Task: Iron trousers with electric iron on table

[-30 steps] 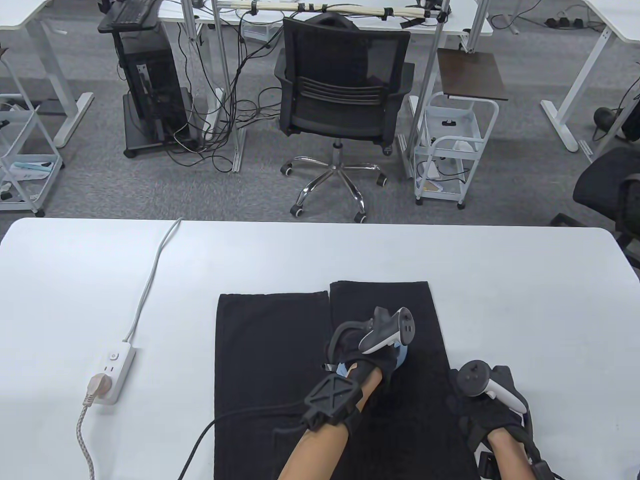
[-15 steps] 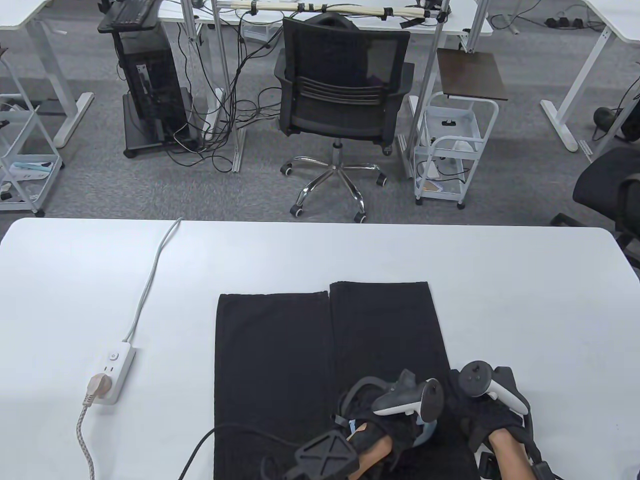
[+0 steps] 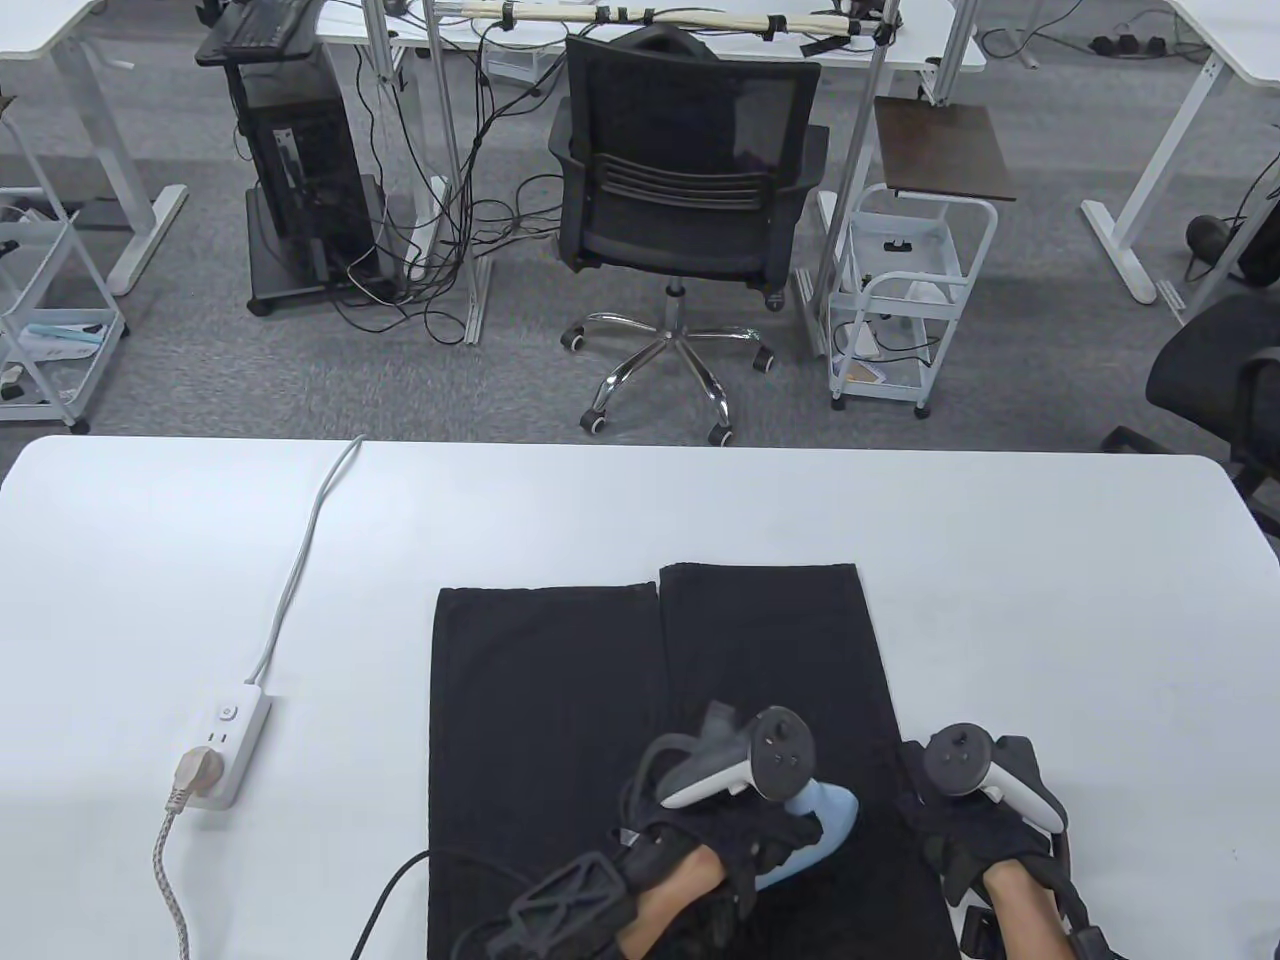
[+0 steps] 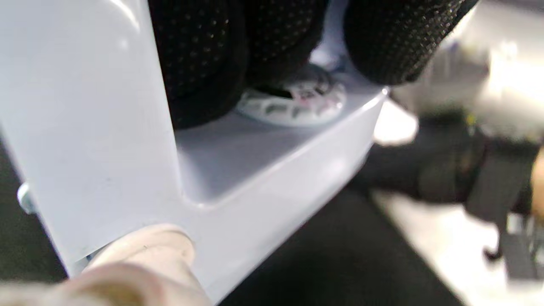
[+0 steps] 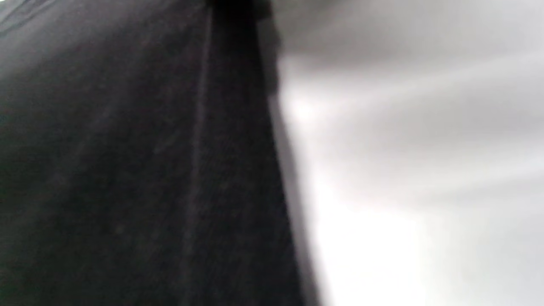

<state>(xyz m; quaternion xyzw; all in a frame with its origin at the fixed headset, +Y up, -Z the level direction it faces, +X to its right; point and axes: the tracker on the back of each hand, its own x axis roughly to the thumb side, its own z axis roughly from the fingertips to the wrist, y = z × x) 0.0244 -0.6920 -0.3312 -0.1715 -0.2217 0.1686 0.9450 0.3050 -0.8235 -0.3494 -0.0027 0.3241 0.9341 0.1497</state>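
Observation:
Black trousers (image 3: 540,700) lie flat on the white table (image 3: 1050,600), legs pointing away from me. My left hand (image 3: 740,840) grips the handle of a pale blue iron (image 3: 825,815) that sits on the near part of the right leg. The left wrist view shows the iron (image 4: 255,170) close up, gloved fingers (image 4: 199,55) curled round its handle above a dial (image 4: 297,100). My right hand (image 3: 975,820) rests on the trousers' right edge, beside the iron. In the right wrist view, blurred black trousers (image 5: 127,170) meet the table (image 5: 425,170); no fingers are clear there.
A white power strip (image 3: 230,745) lies at the left of the table with a beige plug (image 3: 195,770) in it. A braided cord (image 3: 170,880) runs from the plug to the near edge. A black cable (image 3: 400,880) trails from my left wrist.
My left hand drew the iron down the right trouser leg toward me, then shifted it a little left and away. The right hand stayed on the trousers' edge.

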